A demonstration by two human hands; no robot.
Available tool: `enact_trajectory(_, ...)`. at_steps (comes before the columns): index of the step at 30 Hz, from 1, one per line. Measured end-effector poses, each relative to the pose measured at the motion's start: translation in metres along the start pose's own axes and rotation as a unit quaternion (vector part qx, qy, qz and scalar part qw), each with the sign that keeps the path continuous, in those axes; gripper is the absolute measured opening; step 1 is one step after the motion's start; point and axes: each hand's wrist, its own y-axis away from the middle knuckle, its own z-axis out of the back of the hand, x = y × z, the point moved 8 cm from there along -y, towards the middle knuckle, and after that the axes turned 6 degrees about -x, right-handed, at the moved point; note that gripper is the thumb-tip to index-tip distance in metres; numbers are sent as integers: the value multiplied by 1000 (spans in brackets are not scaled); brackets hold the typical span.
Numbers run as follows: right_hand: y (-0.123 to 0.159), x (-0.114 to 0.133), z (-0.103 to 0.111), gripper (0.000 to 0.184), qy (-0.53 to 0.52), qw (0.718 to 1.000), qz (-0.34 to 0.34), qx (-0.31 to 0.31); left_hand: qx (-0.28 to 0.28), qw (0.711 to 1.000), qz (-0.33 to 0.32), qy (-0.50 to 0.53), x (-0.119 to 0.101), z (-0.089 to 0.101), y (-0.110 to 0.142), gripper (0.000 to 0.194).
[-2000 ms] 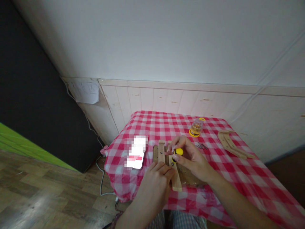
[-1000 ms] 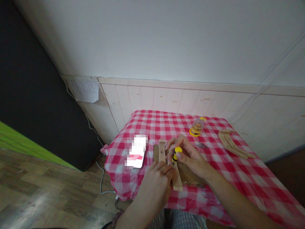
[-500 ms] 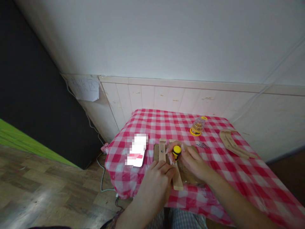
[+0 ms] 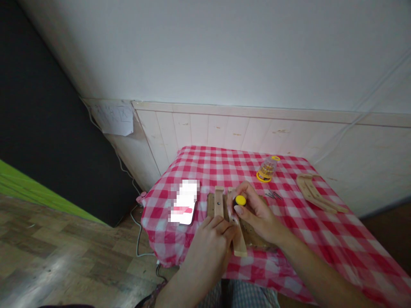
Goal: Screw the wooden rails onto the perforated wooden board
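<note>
My right hand [image 4: 257,211] grips a small screwdriver [image 4: 240,200] with a yellow-capped black handle. Its lower end meets the right-hand wooden strip [image 4: 239,246], near a dark screw; the tip itself is hidden by my fingers. My left hand [image 4: 213,237] is closed over the near part of the wooden pieces, fingers curled and pressing down on them. A second wooden strip [image 4: 218,196], with a dark screw in it, lies to the left. Both strips rest on a worn brown board [image 4: 252,237].
A phone [image 4: 184,203] with a blurred screen lies left of the board. Behind it to the right stands a clear bit case [image 4: 266,170] with yellow ends. Several screws [image 4: 273,195] and curved wooden pieces [image 4: 313,192] lie on the checked tablecloth [image 4: 218,164].
My right hand's fingers have shifted and turned around the screwdriver handle, which tilts slightly differently. The left hand stays in place on the wood. The view has tipped down slightly.
</note>
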Motion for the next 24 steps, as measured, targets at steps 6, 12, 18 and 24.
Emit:
enact_trajectory(6, 2, -6, -1, 42, -24, 999, -12, 19, 14, 1000, 3, -9, -2, 2, -1, 22)
enact_trajectory(12, -1, -5, 2, 42, 28, 999, -24, 8, 13, 1000, 1, 0, -2, 1, -2, 22)
enact_trajectory(18, -1, 3, 12, 32, 80, 997, 16, -11, 12, 1000, 1, -1, 0, 0, 0, 21)
enact_trajectory(24, -1, 3, 18, 28, 82, 996, 26, -30, 5, 1000, -4, 3, 1, -3, 0, 19)
